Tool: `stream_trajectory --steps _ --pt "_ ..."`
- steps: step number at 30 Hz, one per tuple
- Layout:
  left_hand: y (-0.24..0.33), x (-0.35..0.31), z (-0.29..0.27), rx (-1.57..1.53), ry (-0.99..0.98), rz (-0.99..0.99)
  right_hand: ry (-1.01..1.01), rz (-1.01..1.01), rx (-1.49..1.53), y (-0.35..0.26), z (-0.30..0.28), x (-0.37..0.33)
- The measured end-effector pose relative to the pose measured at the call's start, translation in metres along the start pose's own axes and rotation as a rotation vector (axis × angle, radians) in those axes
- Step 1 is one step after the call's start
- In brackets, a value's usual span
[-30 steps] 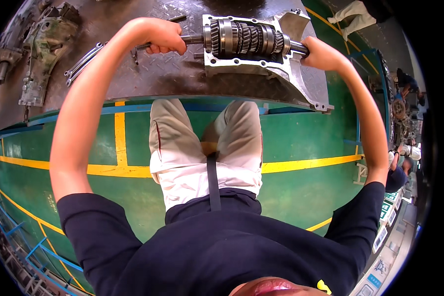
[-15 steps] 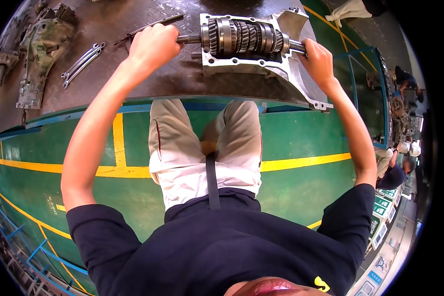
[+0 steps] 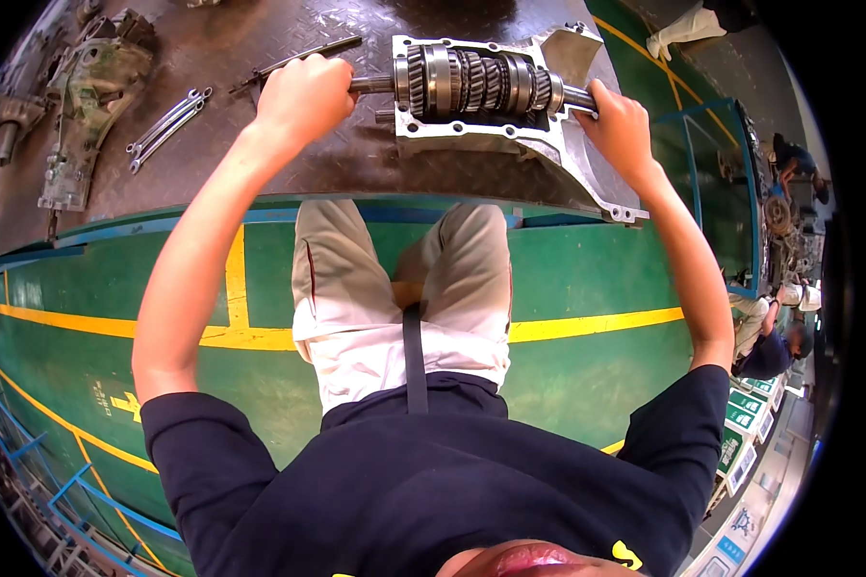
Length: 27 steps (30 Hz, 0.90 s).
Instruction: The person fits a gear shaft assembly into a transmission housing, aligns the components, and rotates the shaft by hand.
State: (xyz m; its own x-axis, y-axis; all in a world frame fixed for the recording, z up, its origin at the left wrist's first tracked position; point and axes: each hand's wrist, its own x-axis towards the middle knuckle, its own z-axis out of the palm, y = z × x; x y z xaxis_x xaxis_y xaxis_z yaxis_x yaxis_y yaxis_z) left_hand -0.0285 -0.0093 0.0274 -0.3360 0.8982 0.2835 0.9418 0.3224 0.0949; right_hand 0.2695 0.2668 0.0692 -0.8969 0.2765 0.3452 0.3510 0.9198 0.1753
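A steel gear shaft (image 3: 470, 81) carrying several gears lies lengthwise in the open half of a silvery gearbox housing (image 3: 452, 130). My left hand (image 3: 305, 96) is closed around the shaft's left end, which sticks out past the housing. At the other end, my right hand (image 3: 616, 125) grips the thinner shaft end beside the flared bell part of the housing. Both fists hide the shaft's tips. A second, shorter shaft end pokes from the housing's left side, below the gripped one.
The dark metal workbench (image 3: 260, 178) holds several wrenches (image 3: 168, 128), a slim rod-like tool (image 3: 308, 56) behind my left hand and another gearbox casing (image 3: 91, 106) at far left. Green floor (image 3: 587, 269) with yellow lines lies below. Other people (image 3: 775, 351) are at the far right.
The view has shifted slightly, so the bench things sit a little lower and to the right. Both hands keep their hold on the shaft, which stays in the housing.
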Motion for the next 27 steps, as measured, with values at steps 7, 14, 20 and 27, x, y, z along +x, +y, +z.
stream_trajectory --steps 7,14,20,27 --pt "-0.018 0.040 -0.017 -0.264 -0.733 -0.108 -0.796 0.183 0.240 0.004 -0.042 0.056" --pt "-0.007 0.030 -0.026 -0.192 -0.587 -0.073 -0.893 0.205 0.255 0.003 -0.034 0.046" --pt "0.010 -0.010 0.029 0.087 0.155 -0.081 0.176 -0.004 -0.030 0.000 0.016 -0.002" --pt "0.013 -0.009 0.018 0.138 0.290 -0.038 -0.077 0.119 -0.100 -0.006 0.003 0.005"
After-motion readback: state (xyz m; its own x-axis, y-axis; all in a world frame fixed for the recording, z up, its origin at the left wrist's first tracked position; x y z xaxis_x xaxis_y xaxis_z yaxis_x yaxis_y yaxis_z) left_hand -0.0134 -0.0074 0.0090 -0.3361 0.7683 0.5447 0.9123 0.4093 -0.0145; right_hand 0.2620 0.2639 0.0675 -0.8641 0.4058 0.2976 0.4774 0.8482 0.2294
